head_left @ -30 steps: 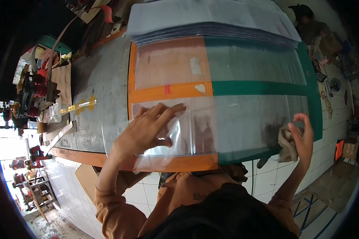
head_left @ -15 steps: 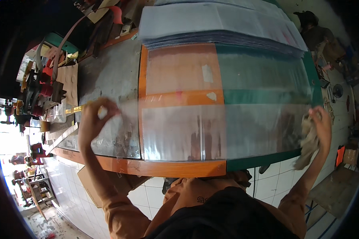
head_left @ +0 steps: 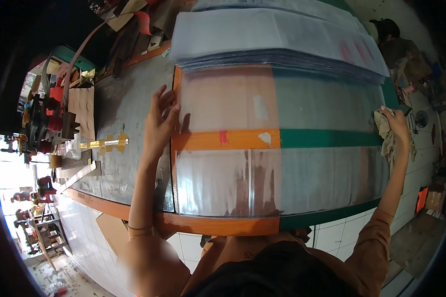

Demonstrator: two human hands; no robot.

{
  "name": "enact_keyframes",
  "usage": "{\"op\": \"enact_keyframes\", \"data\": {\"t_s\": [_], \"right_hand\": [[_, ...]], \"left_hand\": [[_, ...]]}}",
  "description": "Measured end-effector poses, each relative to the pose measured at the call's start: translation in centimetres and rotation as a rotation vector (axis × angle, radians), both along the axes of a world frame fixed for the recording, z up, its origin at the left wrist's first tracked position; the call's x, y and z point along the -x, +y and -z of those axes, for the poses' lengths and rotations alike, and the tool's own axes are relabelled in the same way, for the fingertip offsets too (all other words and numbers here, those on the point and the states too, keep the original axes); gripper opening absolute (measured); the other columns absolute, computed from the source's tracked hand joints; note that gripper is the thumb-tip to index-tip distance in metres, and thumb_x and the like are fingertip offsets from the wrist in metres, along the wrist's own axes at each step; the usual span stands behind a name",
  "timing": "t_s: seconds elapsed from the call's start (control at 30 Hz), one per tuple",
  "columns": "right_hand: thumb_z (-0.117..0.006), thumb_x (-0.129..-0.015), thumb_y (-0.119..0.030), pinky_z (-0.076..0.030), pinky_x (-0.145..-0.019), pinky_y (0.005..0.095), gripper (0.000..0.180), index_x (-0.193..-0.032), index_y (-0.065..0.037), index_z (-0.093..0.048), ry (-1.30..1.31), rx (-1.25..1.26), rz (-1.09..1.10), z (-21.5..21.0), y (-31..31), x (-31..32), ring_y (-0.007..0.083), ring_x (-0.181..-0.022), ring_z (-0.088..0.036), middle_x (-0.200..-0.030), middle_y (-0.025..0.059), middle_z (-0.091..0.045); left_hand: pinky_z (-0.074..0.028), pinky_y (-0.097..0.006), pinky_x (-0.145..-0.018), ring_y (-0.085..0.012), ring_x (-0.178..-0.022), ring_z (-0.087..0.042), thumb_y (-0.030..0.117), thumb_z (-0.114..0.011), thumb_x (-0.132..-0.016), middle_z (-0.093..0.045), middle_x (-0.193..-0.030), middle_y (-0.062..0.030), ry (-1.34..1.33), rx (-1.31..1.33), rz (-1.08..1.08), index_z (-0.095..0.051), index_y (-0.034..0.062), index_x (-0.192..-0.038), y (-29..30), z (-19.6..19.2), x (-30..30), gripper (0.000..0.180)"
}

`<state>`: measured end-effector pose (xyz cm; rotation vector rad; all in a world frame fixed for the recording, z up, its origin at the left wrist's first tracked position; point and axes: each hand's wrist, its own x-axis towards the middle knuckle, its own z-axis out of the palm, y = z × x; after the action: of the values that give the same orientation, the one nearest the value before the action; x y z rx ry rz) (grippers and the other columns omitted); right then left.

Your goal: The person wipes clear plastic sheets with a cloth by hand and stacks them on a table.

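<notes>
Two clear plastic sheets lie on the orange and green table: a near sheet [head_left: 322,173] along the front edge and a far sheet [head_left: 327,99] beyond a bare strip of tabletop [head_left: 243,138]. At the left edge of the far sheet is my left hand [head_left: 161,116], fingers apart and nothing in them; whether it touches the sheet I cannot tell. My right hand [head_left: 397,121] grips a crumpled beige cloth [head_left: 385,131] by the right edge of the table, and the cloth hangs down beside the near sheet.
A thick stack of clear sheets [head_left: 277,34] covers the far side. Left of the sheets is a dark grey board [head_left: 114,173] with yellow tape [head_left: 115,142] on it. Tools and red-black machine parts [head_left: 52,119] crowd the far left. Another person [head_left: 401,47] is at the upper right.
My left hand has swung right and away from me, from over the grey board to the far sheet's left edge, its fingers opening. My right hand has moved farther from me with the cloth.
</notes>
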<state>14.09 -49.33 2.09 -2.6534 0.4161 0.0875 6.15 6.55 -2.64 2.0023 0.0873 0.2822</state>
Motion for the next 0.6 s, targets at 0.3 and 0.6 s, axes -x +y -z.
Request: {"op": "enact_keyframes", "data": {"t_s": [0.3, 0.6], "right_hand": [[-0.056, -0.083, -0.038, -0.041, -0.081, 0.0290, 0.050, -0.100, 0.009, -0.058, -0.070, 0.032, 0.013, 0.1, -1.4, -0.8, 0.0202, -0.091, -0.057, -0.095, 0.0175, -0.061], [-0.053, -0.086, -0.029, -0.041, -0.088, 0.0297, 0.036, -0.109, -0.002, -0.060, -0.384, -0.536, -0.285, -6.8, 12.4, 11.3, 0.0184, -0.098, -0.057, -0.109, 0.0108, -0.059]], "left_hand": [[-0.028, -0.031, -0.102, -0.0224, -0.123, -0.037, 0.006, -0.047, -0.088, -0.041, -0.130, -0.0171, 0.041, 0.211, 0.146, -0.026, -0.0015, -0.133, -0.4, -0.7, 0.3, 0.051], [-0.026, -0.046, -0.102, -0.0312, -0.123, -0.038, 0.024, -0.058, -0.082, -0.044, -0.129, -0.0129, 0.055, -0.451, 0.284, -0.038, 0.0045, -0.127, -1.7, -3.2, 12.4, 0.053]]}}
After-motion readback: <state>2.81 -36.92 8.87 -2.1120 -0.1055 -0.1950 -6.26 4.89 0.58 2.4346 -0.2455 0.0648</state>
